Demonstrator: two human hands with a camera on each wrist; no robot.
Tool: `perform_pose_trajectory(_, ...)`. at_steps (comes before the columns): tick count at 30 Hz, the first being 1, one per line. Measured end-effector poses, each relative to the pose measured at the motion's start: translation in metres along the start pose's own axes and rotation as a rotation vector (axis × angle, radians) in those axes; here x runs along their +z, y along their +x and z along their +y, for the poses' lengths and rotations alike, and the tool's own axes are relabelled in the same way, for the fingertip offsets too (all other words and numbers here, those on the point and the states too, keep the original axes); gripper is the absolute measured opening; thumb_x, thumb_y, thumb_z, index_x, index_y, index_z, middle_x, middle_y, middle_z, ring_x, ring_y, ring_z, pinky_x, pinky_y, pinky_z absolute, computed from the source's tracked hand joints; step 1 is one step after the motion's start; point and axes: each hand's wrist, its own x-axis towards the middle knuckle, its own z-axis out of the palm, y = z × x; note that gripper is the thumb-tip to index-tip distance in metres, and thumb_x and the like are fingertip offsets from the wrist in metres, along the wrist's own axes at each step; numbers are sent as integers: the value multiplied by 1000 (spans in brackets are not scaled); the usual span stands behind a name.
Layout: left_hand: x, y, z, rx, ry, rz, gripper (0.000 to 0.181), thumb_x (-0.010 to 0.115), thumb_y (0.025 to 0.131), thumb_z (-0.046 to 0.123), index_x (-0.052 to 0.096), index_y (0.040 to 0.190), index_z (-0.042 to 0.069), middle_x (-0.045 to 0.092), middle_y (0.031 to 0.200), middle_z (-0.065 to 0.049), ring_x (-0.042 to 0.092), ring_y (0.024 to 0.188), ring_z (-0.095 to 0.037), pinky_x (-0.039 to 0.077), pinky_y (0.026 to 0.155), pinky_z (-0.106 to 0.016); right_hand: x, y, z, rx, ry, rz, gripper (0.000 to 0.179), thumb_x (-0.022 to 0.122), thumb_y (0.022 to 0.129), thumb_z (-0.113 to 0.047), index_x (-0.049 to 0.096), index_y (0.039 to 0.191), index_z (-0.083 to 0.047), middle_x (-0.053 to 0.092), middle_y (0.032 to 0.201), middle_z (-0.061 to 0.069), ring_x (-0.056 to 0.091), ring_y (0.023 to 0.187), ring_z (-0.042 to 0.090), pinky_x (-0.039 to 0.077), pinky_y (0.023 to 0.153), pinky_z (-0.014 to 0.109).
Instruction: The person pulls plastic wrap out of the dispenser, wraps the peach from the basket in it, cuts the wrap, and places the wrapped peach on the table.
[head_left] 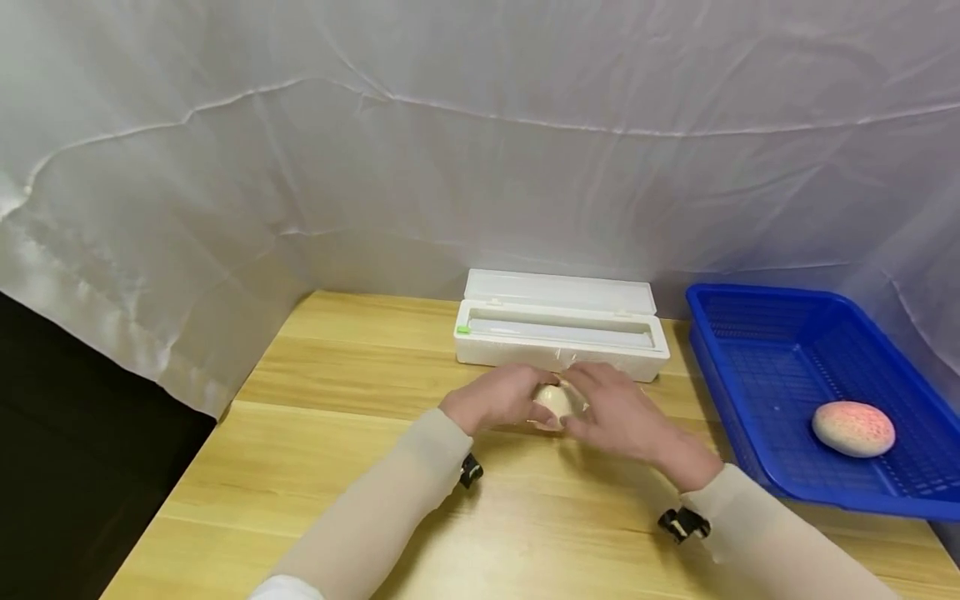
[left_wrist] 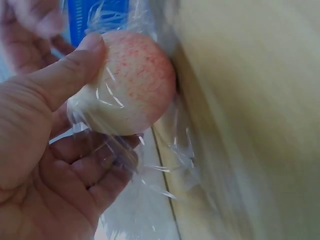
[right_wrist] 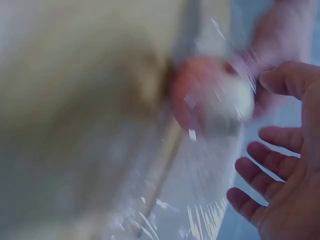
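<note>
The left hand [head_left: 502, 400] clasps a pinkish fruit [left_wrist: 135, 82] in clear film [right_wrist: 202, 212]; beside the fruit, the right hand [head_left: 618, 412] has its fingers apart.

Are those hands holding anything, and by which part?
The left hand holds the round pink-and-cream object by its pale side; the right hand appears open beside it.
</note>
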Motion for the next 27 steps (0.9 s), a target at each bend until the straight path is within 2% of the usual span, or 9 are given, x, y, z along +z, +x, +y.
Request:
perform_pose_trajectory(2,-3,2,0,-5,-81,-24,48,83,91,32,69,133,14,71,100,9,66,85,-9,56,75,-23,11,-2,-3,-43,-41,22,73,80,91,-36,54,147,3,60,144,25,57,132,44,46,112,63)
perform_pose_trajectory(5,-6,5,-1,-12,-173,-57,47,83,90,30,70,132,13,71,97,6,68,85,-13,59,75,-27,25,-2,-4,-50,-52,69,80,87,87,-35,51,146,4,64,139,24,62,125,41,49,109,59)
perform_pose_trajectory(8,-6,6,-5,-12,-162,-56,58,83,89,35,66,141,16,73,115,4,67,92,-12,59,81,-28,35,0,-2,-33,-34,96,88,93,81,-35,48,145,4,67,132,24,65,116,39,52,105,56)
perform_pose_trajectory(11,-7,7,-11,8,-137,-22,60,84,89,35,63,139,12,70,123,1,65,95,-11,57,82,-25,41,4,1,-1,-2,103,92,96,77,-37,46,143,3,70,120,23,66,107,37,55,96,54)
perform_pose_trajectory(15,-7,8,-16,22,-191,12,45,85,90,29,60,122,10,66,113,-1,64,94,-13,57,78,-23,43,8,7,59,60,94,83,96,76,-37,50,135,0,67,104,16,64,92,30,57,76,48)
perform_pose_trajectory(18,-7,7,-17,16,-216,24,40,84,91,28,62,120,11,67,113,-1,63,96,-12,57,81,-23,42,11,11,80,110,68,74,96,78,-37,55,130,-4,66,101,11,61,88,25,53,70,42)
perform_pose_trajectory(21,-8,6,-16,8,-183,46,38,83,92,32,66,121,13,69,114,1,63,97,-11,55,84,-23,40,15,14,84,141,36,70,94,79,-39,59,131,-9,68,104,7,61,90,22,51,72,38)
perform_pose_trajectory(23,-8,6,-15,-1,-122,64,38,82,92,36,68,120,15,70,111,3,63,95,-10,54,84,-23,38,17,16,88,152,12,69,93,81,-40,60,133,-10,69,106,6,62,90,22,51,72,39)
perform_pose_trajectory(27,-9,7,-13,-4,-13,95,32,80,93,42,73,112,18,71,100,7,60,90,-10,51,83,-24,34,19,18,93,145,-14,74,90,83,-46,61,140,-10,66,125,13,64,106,30,57,84,49)
